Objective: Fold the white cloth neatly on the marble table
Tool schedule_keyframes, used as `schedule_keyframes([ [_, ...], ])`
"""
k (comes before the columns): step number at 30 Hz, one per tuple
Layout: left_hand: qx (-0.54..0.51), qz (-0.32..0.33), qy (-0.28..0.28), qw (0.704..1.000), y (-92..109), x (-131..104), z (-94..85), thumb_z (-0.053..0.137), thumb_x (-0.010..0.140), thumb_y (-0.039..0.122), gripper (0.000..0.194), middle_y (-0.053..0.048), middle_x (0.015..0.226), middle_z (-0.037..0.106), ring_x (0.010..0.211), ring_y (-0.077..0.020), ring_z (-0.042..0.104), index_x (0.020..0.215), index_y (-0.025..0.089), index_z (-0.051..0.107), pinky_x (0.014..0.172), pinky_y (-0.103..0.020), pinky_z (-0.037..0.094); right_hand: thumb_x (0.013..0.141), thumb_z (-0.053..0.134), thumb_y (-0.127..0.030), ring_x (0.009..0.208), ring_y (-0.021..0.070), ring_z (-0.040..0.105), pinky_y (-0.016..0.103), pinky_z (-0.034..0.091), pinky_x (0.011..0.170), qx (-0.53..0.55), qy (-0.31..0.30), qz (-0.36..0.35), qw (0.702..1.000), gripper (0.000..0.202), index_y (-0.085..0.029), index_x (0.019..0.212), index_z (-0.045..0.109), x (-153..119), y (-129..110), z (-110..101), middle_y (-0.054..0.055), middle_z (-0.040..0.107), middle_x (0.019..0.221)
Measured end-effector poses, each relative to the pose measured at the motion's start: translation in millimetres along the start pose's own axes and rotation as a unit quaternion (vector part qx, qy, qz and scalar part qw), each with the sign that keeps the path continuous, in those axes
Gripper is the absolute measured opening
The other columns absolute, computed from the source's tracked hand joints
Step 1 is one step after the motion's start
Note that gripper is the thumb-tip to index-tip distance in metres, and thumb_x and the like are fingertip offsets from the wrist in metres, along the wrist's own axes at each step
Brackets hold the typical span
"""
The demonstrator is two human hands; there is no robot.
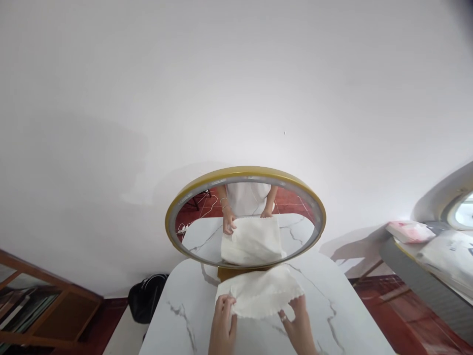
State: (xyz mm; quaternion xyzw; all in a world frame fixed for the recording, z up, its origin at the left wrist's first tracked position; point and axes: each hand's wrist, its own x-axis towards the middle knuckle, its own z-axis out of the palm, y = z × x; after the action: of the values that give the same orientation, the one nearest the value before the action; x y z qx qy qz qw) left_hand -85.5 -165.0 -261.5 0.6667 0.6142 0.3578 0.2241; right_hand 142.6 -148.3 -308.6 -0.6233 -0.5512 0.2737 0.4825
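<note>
A white cloth with a scalloped near edge lies spread on the marbled table in front of me, slightly wrinkled. My left hand pinches its near left corner, fingertips closed over the fabric. At the near right corner, my right hand grips the scalloped edge; a ring shows on one finger, and part of its grip is hidden by the cloth. Behind the cloth stands a round mirror with a gold rim, which reflects the cloth, both hands and a white top.
The white table has rounded corners and grey veins. To its left are a black bag and a wooden cabinet. A second table on the right carries a pink-and-white packet, a white plastic bag and another mirror.
</note>
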Motion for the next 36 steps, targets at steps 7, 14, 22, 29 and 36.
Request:
schedule_keyframes([
  [7,0.056,0.068,0.042,0.995,8,-24,-1.6,0.036,0.085,0.019,0.023,-0.012,0.113,0.053,0.112,-0.0228,0.052,0.090,0.021,0.058,0.093,-0.038,0.045,0.061,0.044,-0.012,0.099,0.0218,0.063,0.031,0.053,0.082,-0.012,-0.107,-0.010,0.994,0.068,-0.025,0.126,0.056,10,-10,-37,0.008,0.066,0.112],
  [14,0.174,0.170,0.061,0.968,16,-14,-50.7,0.050,0.076,0.017,0.010,-0.008,0.119,0.060,0.124,-0.0284,0.047,0.082,0.023,0.055,0.105,-0.051,0.033,0.055,0.043,-0.004,0.128,0.0323,0.039,0.051,0.043,0.098,-0.125,-0.069,-0.172,0.975,0.052,-0.026,0.093,0.071,11,-66,-86,0.007,0.042,0.141],
  [22,0.108,0.084,0.021,0.990,41,-6,-99.6,0.045,0.090,0.048,0.028,-0.004,0.090,0.066,0.086,-0.0220,0.063,0.095,0.024,0.058,0.079,-0.037,0.052,0.078,0.042,-0.013,0.081,0.0160,0.060,0.025,0.048,0.072,-0.049,-0.168,-0.096,0.980,0.033,-0.023,0.104,0.059,9,-128,-132,0.005,0.066,0.098],
  [29,0.100,0.117,-0.065,0.986,53,-8,-100.5,0.039,0.094,0.044,0.030,0.001,0.078,0.061,0.074,-0.0159,0.059,0.078,0.023,0.054,0.071,-0.027,0.047,0.068,0.040,-0.010,0.082,0.0161,0.060,0.025,0.047,0.074,-0.077,-0.112,-0.094,0.986,0.033,-0.022,0.094,0.055,-11,-108,-138,0.007,0.066,0.106],
  [36,0.119,0.108,-0.099,0.982,43,-15,-87.2,0.048,0.090,0.049,0.035,0.003,0.068,0.054,0.065,-0.0138,0.054,0.067,0.022,0.049,0.065,-0.024,0.044,0.055,0.035,-0.008,0.085,0.0150,0.064,0.023,0.047,0.069,-0.129,-0.096,-0.085,0.983,0.054,-0.024,0.100,0.059,-32,-86,-138,0.004,0.061,0.123],
])
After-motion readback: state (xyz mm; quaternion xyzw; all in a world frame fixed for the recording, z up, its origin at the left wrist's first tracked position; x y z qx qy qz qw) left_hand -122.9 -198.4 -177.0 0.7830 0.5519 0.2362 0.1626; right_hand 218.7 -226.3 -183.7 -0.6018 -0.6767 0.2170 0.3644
